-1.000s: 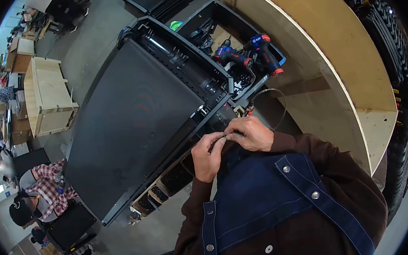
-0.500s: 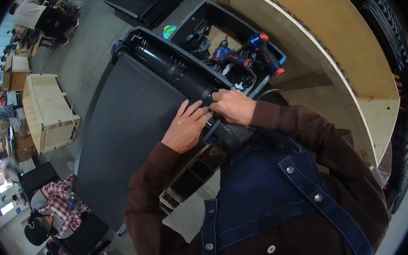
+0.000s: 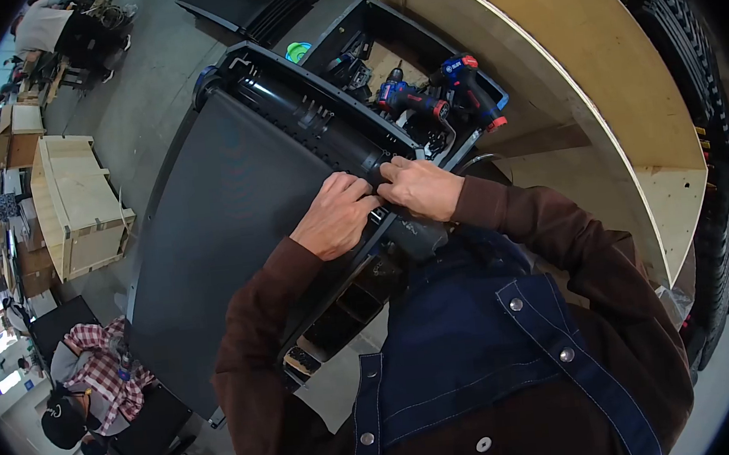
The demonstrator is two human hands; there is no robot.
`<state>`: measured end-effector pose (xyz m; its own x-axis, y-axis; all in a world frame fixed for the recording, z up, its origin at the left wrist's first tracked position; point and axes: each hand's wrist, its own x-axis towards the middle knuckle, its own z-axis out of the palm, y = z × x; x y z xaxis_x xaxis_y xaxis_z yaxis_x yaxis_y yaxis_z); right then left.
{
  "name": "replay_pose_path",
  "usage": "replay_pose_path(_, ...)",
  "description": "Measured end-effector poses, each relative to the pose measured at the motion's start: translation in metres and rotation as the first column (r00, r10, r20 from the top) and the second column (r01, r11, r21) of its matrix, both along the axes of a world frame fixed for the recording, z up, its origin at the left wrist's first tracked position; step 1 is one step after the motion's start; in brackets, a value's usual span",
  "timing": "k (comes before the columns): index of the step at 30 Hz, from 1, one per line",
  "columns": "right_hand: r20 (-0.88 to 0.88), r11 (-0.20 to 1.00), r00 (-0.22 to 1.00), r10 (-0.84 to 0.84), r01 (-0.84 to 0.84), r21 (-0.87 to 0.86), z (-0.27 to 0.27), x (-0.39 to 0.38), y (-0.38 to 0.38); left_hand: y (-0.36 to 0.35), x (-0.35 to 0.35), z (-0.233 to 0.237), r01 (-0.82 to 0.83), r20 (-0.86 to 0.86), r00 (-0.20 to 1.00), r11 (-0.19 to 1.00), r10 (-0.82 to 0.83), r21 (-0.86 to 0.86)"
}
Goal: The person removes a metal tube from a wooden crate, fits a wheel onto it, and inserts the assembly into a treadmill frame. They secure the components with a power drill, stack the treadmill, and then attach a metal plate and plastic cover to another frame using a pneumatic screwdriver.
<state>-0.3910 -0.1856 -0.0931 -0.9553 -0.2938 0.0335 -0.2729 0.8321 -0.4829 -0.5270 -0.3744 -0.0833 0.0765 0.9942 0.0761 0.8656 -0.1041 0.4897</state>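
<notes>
Both hands meet at the near end of the open compartment (image 3: 266, 97) of a black treadmill (image 3: 215, 206). My left hand (image 3: 339, 215) lies over the compartment's edge beside the belt, its fingers bent and closed. Right beside it, my right hand (image 3: 422, 189) has thumb and fingers pinched together, the tips almost touching the left ones. Whatever small part they grip is hidden by the fingers. A dark cylindrical motor or roller (image 3: 354, 152) lies along the compartment, just beyond the fingertips.
Behind the compartment, a black bin (image 3: 338, 26) holds a cordless drill (image 3: 405, 98) and another red-and-blue power tool (image 3: 474, 92). A curved plywood panel (image 3: 575, 62) rises at right. Dark parts trays (image 3: 358, 302) sit below my left forearm. A person in a plaid shirt (image 3: 103, 363) is at left.
My left hand's fingers, more spread before, are now curled in closer to the right hand. My right hand stays at the same spot on the compartment, and the view has shifted slightly.
</notes>
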Motion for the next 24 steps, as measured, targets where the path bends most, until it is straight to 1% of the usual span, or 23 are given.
replay_pose_path(1,-0.004,1.000,1.000,0.001,-0.001,0.003,0.000,0.001,0.000,-0.001,0.001,0.000,-0.011,0.011,1.000,1.000,0.010,0.003)
replay_pose_path(3,0.048,0.998,0.999,-0.007,0.009,-0.060,0.000,0.003,0.002,0.001,-0.003,-0.003,-0.017,0.014,1.000,1.000,0.017,0.013)
replay_pose_path(4,0.044,0.998,0.999,-0.009,0.012,-0.056,-0.002,0.004,-0.003,0.003,-0.008,-0.006,-0.006,0.055,0.998,1.000,0.005,0.008)
replay_pose_path(5,0.047,0.987,0.998,0.044,-0.036,-0.156,-0.005,0.009,-0.016,0.001,-0.008,-0.008,0.006,0.103,0.995,1.000,-0.006,0.000)
replay_pose_path(6,0.040,0.965,0.994,0.098,-0.085,-0.250,-0.008,0.012,-0.027,0.000,-0.007,-0.006,0.008,0.103,0.995,1.000,-0.008,0.005)
replay_pose_path(7,0.020,0.969,0.994,0.107,-0.099,-0.227,-0.012,0.014,-0.039,0.001,-0.008,-0.003,0.012,0.118,0.993,1.000,-0.010,-0.018)
replay_pose_path(8,0.017,0.972,0.995,0.102,-0.096,-0.216,-0.005,0.012,-0.036,0.003,-0.011,0.001,0.017,0.134,0.991,0.999,-0.012,-0.039)
replay_pose_path(9,0.007,0.958,1.000,0.030,-0.027,-0.285,0.001,0.015,-0.033,0.003,-0.010,0.002,0.020,0.141,0.990,0.999,-0.016,-0.033)
replay_pose_path(10,-0.001,0.935,0.999,-0.044,0.041,-0.353,0.006,0.017,-0.030,0.004,-0.009,0.004,0.015,0.146,0.989,0.995,0.000,-0.100)
replay_pose_path(11,0.031,0.953,0.992,-0.122,0.126,-0.276,0.011,0.018,-0.017,0.006,-0.010,0.005,0.012,0.145,0.989,0.986,0.012,-0.167)
replay_pose_path(12,0.030,0.962,0.990,-0.140,0.143,-0.232,0.007,0.014,-0.005,0.008,-0.011,0.005,0.020,0.147,0.989,0.986,0.005,-0.167)
replay_pose_path(13,0.028,0.968,0.987,-0.158,0.161,-0.190,0.002,0.010,0.004,0.010,-0.012,0.005,0.048,0.160,0.987,0.975,-0.013,-0.218)
replay_pose_path(14,0.090,0.986,0.992,-0.093,0.104,-0.127,-0.001,0.003,0.011,0.014,-0.015,0.005,0.071,0.167,0.986,0.962,-0.027,-0.263)
replay_pose_path(15,0.086,0.987,0.992,-0.093,0.103,-0.124,-0.004,0.001,0.011,0.015,-0.016,0.006,0.069,0.163,0.986,0.963,-0.027,-0.261)
replay_pose_path(17,0.030,0.989,0.998,0.046,-0.041,-0.145,-0.008,-0.005,0.008,0.015,-0.016,0.004,0.078,0.135,0.990,0.963,-0.044,-0.258)
replay_pose_path(18,0.030,0.988,0.998,0.048,-0.043,-0.146,-0.007,-0.006,0.007,0.016,-0.016,0.003,0.076,0.135,0.990,0.963,-0.042,-0.259)
replay_pose_path(20,0.036,0.998,0.999,0.033,-0.032,-0.046,-0.006,-0.005,0.005,0.017,-0.015,0.000,0.061,0.089,0.995,0.955,-0.037,-0.291)
replay_pose_path(21,0.039,0.998,0.999,0.032,-0.030,-0.047,-0.007,-0.005,0.004,0.018,-0.016,-0.001,0.064,0.092,0.995,0.954,-0.038,-0.291)
replay_pose_path(23,-0.024,0.998,0.999,0.040,-0.039,0.040,-0.009,-0.006,0.000,0.018,-0.017,-0.002,0.069,0.086,0.995,0.955,-0.046,-0.289)
replay_pose_path(24,-0.026,0.998,0.999,0.042,-0.041,0.043,-0.009,-0.007,0.000,0.018,-0.018,-0.002,0.066,0.084,0.996,0.956,-0.044,-0.287)
